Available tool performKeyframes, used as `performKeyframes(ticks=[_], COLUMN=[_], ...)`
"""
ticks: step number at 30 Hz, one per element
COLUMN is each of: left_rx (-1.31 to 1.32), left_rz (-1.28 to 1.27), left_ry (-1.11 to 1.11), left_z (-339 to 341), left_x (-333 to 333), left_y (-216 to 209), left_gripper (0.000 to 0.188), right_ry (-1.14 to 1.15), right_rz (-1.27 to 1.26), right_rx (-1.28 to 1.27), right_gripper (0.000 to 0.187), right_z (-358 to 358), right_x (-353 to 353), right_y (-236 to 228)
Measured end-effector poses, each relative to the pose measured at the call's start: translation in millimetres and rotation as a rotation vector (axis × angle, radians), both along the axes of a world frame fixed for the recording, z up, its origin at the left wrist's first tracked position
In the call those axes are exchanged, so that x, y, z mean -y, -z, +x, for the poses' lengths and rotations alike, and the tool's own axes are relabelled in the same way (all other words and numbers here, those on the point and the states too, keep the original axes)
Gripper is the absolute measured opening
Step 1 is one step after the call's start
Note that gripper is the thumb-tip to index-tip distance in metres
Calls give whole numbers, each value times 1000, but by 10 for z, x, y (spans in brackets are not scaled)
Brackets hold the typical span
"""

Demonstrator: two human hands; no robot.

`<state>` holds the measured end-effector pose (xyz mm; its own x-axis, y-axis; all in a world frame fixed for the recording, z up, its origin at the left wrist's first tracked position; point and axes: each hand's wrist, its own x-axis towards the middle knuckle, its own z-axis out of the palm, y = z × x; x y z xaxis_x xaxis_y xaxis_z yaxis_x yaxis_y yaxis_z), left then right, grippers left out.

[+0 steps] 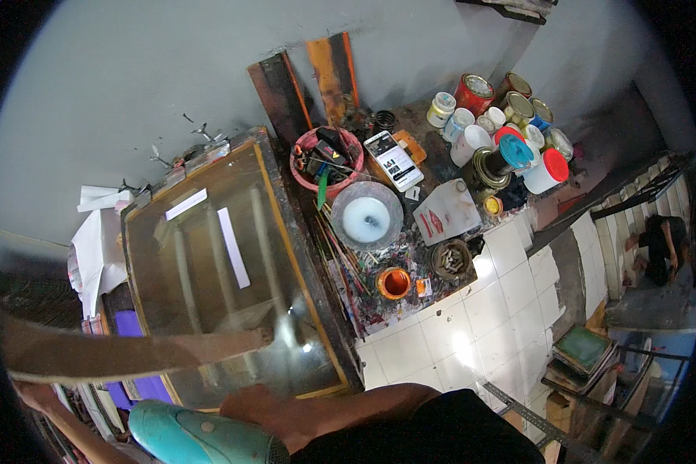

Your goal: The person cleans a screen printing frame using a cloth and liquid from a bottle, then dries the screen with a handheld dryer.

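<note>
Near, the teal blower is showing smooth, worn plastic, and the black garment is looking like matt cloth. On the left, the framed mesh is gleaming glossily, its edging is looking like wood, and two white strips are appearing as smooth paper. The desk is showing a rough, paint-crusted surface; the phone is shining like glass, the pink basin is looking like plastic, and the far red tin is glinting like metal. The floor tiles are looking smooth and glossy
</note>
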<state>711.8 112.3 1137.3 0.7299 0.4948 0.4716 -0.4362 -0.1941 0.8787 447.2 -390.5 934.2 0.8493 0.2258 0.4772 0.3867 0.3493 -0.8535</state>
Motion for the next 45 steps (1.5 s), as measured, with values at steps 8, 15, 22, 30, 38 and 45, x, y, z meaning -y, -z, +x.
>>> performKeyframes(ticks=[8, 15, 22, 30, 38, 45], left_rx=[131, 119, 108, 228, 411, 545], left_rz=[-304, -291, -231, -81, 198, 449], left_ry=[77, 403, 657, 729, 640, 656], left_z=[-399, -586, -724, -764, -651, -663], left_x=[1203, 1336, 1005, 928, 772, 683], left_y=[-100, -107, -61, -72, -182, -259], left_gripper=[50, 55, 57, 55, 38, 30], right_ry=[287, 394, 751, 1137, 1017, 954], right_rz=[-101, -218, -627, -828, -520, -302], right_rx=[96, -150, -217, 93, -35, -67], right_gripper=[60, 64, 65, 17, 19, 32], right_z=[-202, -427, -638, -750, -603, -619], right_x=[-264, -602, -1071, -1559, -1910, -2081], right_y=[-112, -279, 244, 82, -158, -222])
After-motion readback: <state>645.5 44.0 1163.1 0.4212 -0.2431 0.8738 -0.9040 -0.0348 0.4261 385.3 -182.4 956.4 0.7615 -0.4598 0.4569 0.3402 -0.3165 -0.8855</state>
